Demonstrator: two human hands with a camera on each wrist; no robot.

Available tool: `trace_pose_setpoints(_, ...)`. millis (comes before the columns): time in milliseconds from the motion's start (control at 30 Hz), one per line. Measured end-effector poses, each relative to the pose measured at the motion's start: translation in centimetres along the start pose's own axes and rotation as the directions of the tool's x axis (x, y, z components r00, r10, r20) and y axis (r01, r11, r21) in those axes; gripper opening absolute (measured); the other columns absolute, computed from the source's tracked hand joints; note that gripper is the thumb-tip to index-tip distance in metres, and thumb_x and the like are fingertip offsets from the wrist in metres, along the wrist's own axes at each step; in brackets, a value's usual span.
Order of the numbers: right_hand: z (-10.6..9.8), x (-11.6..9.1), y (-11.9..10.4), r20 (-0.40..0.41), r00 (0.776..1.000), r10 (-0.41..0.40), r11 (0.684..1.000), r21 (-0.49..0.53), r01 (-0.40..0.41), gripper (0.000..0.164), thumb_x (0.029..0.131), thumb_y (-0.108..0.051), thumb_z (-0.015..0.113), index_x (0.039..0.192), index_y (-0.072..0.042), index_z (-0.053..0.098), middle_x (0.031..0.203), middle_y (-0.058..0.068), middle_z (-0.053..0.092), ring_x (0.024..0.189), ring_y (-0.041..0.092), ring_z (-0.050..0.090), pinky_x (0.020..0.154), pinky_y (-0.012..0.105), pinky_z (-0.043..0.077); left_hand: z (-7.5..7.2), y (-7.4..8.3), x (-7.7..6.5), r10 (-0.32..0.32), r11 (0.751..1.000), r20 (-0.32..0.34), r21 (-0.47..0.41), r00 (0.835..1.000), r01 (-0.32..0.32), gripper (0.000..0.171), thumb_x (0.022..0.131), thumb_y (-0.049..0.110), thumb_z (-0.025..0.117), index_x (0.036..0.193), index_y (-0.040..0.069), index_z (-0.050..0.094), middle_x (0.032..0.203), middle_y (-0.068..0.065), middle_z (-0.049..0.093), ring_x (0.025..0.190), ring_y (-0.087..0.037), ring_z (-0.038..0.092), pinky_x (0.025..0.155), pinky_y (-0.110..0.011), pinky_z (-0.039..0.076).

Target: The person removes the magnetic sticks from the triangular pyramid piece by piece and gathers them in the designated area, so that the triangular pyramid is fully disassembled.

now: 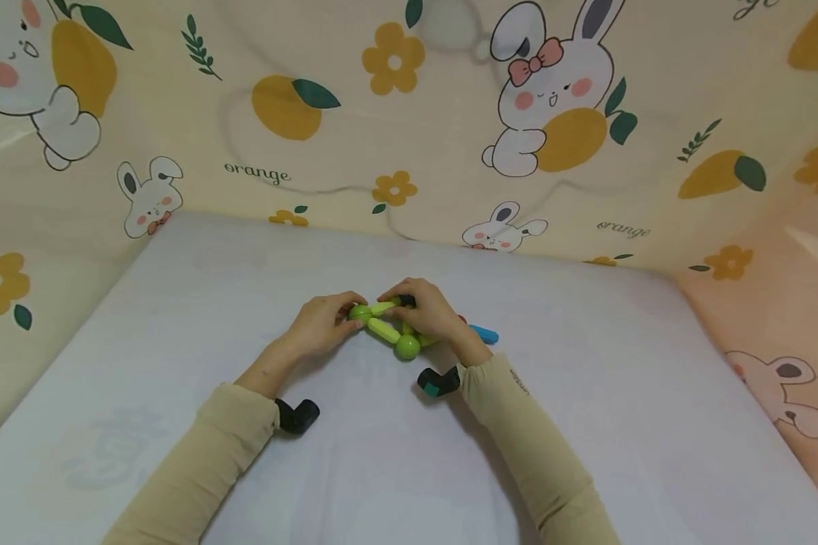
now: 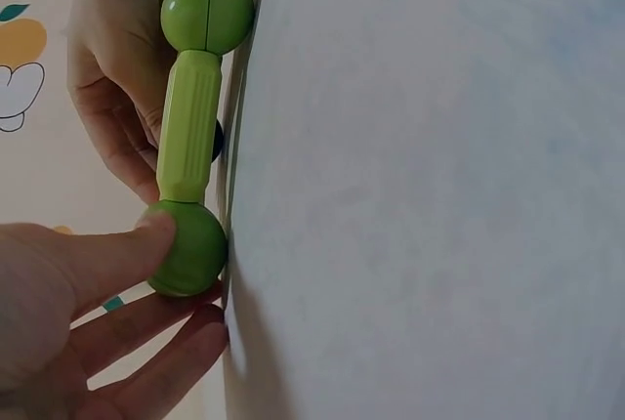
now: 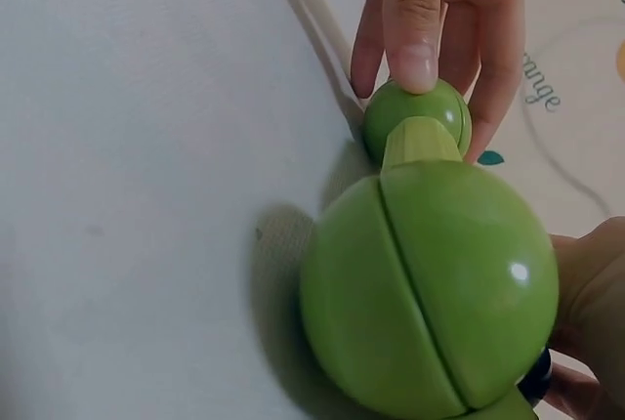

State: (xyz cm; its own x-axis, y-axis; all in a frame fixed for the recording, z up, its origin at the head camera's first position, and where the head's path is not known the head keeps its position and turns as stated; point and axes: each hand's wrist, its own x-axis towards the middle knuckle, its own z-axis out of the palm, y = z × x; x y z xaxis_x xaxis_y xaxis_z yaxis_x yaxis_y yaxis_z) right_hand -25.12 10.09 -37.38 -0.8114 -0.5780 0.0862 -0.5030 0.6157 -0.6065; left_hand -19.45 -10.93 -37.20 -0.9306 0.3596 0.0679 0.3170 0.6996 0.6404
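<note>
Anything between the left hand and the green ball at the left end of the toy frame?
Nothing visible. The left hand is in direct contact with the green ball: the left wrist view shows the thumb on it and fingers below.

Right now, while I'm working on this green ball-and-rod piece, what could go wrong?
The left grip pinches a smooth, round green end ball, which might slip or twist. No fingers show on the nearer green ball, so it could swing if the joining rod shifts. And the blue rod lies close to your right wrist, which might bump it.
</note>
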Motion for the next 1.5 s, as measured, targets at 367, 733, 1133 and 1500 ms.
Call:
trace_pose_setpoints(367,-0.2,0.0,0.4,-0.058,0.993,0.099,0.995,-0.026,-0.1,0.025,0.089,-0.015,0.069,0.113,-0.007,0.07,0.115,0.011,0.066,0.115,0.026,0.057,0.104,0.041,0.04,0.3,0.2,-0.1,0.016,1.0,-0.012,-0.003,1.0,-0.016,0.032,0.092,0.014,0.062,0.122,0.002,0.058,0.115,-0.022,0.066,0.105,-0.036,0.062,0.09,-0.048,0.05)
trace_pose_setpoints(733,-0.6,-1.6,-1.1,-0.159,0.987,0.01,0.999,0.044,-0.003,0.033,0.087,-0.018,0.071,0.117,-0.005,0.067,0.121,0.009,0.066,0.122,0.029,0.052,0.106,0.047,0.038,0.1,-0.1,0.0,0.024,1.0,-0.019,0.005,1.0,-0.024,0.032,0.093,0.014,0.062,0.122,0.003,0.058,0.115,-0.022,0.065,0.106,-0.036,0.062,0.091,-0.047,0.05)
trace_pose_setpoints(1133,0.2,-3.8,-1.5,-0.077,0.996,0.052,0.994,0.096,-0.044,0.032,0.085,-0.022,0.073,0.114,-0.01,0.069,0.113,0.004,0.069,0.106,0.023,0.056,0.089,0.037,0.043,0.1,-0.1,0.0,0.035,0.999,-0.015,-0.003,0.999,-0.035,0.031,0.093,0.013,0.062,0.122,0.002,0.057,0.116,-0.023,0.065,0.106,-0.038,0.062,0.092,-0.048,0.049)
trace_pose_setpoints(1500,0.6,-4.0,-1.6,-0.037,0.998,0.047,0.999,-0.006,-0.047,0.025,0.083,-0.019,0.075,0.107,-0.011,0.073,0.094,0.003,0.07,0.097,0.019,0.053,0.082,0.032,0.039,0.1,0.3,0.0,0.03,0.999,-0.021,0.012,0.999,-0.03,0.029,0.093,0.01,0.061,0.12,0.0,0.058,0.111,-0.022,0.067,0.102,-0.036,0.063,0.089,-0.048,0.05)
